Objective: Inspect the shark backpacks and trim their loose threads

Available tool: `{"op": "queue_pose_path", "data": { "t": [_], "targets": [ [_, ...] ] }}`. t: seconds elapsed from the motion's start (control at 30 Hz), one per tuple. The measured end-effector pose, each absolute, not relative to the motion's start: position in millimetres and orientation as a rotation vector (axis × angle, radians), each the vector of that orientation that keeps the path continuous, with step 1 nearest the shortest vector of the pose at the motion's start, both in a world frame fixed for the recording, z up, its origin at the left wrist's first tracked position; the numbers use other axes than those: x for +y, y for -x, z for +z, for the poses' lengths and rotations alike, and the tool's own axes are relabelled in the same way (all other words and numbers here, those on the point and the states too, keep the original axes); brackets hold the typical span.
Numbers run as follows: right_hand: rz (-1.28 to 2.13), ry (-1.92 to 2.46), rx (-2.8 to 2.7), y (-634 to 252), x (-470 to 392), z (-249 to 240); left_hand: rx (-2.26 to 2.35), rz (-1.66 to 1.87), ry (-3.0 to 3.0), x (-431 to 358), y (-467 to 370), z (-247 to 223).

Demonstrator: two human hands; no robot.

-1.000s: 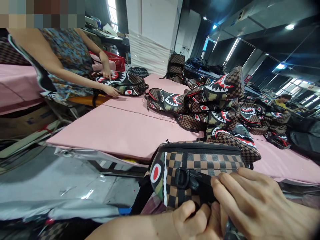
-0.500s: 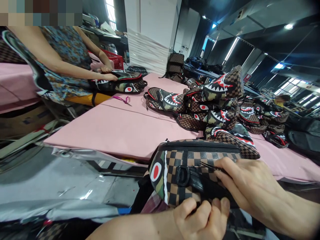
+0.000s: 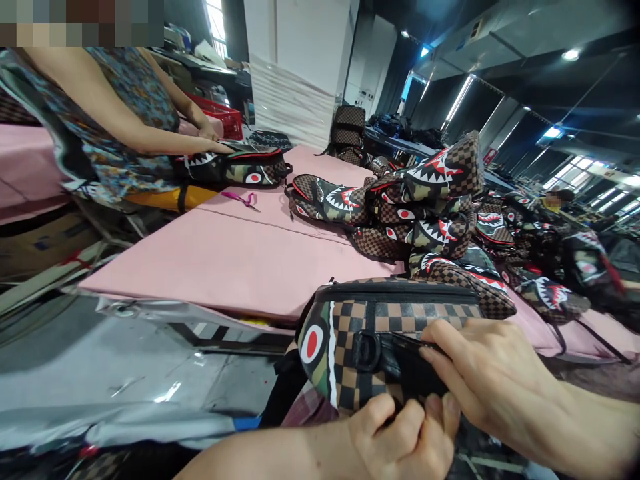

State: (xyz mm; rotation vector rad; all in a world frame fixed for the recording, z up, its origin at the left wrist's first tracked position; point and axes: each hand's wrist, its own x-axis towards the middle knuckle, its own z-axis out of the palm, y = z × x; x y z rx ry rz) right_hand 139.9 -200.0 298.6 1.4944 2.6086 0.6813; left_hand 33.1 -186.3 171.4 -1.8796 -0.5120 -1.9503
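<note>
A brown-and-black checked bag (image 3: 350,333) with a camouflage end and a red eye patch lies in front of me at the table's edge. Its black strap (image 3: 417,367) runs from a black D-ring (image 3: 367,351) toward my hands. My left hand (image 3: 405,437) is closed, its fingers curled and pinching the strap at the lower side. Just above it, my right hand (image 3: 470,360) grips thin black tweezers (image 3: 407,340), whose points lie against the strap near the D-ring. The far end of the strap is hidden behind my hands.
Several shark-mouth bags (image 3: 425,207) are piled on the pink table (image 3: 210,260). Purple-handled scissors (image 3: 243,199) lie farther left. Across the table a person (image 3: 115,140) handles another bag (image 3: 250,170). At right, a loose bag (image 3: 550,293) lies near the edge.
The tweezers' points have dropped from above the strap onto it. My left hand stays put. On the right, a bag has appeared at the table's edge, with another blurred by motion behind it.
</note>
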Motion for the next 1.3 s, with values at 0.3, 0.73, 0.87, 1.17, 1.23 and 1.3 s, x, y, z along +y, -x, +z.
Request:
{"op": "queue_pose_path", "data": {
  "t": [0.3, 0.73, 0.87, 1.17, 1.23, 1.3],
  "targets": [
    [0.697, -1.503, 2.537, -138.1, -211.8, 302.9, -0.642, -1.898, 1.866, -195.5, -45.2, 147.5],
    [0.632, -1.551, 2.54, -139.2, -204.6, 301.8, -0.456, -1.787, 1.941, -187.2, -30.2, 153.3],
    [0.663, -1.511, 2.532, -134.1, -202.4, 303.3, -0.446, -1.756, 1.966, -188.7, -31.4, 148.1],
    [0.847, -1.468, 2.457, -124.2, -211.8, 305.9, -0.35, -1.692, 2.047, -184.8, -18.4, 153.6],
    [0.861, -1.48, 2.46, -124.4, -212.8, 308.5, -0.335, -1.694, 2.071, -184.1, -17.7, 156.2],
    [0.854, -1.477, 2.486, -126.0, -213.3, 310.8, -0.338, -1.699, 2.071, -183.6, -17.4, 159.1]
  ]
}}
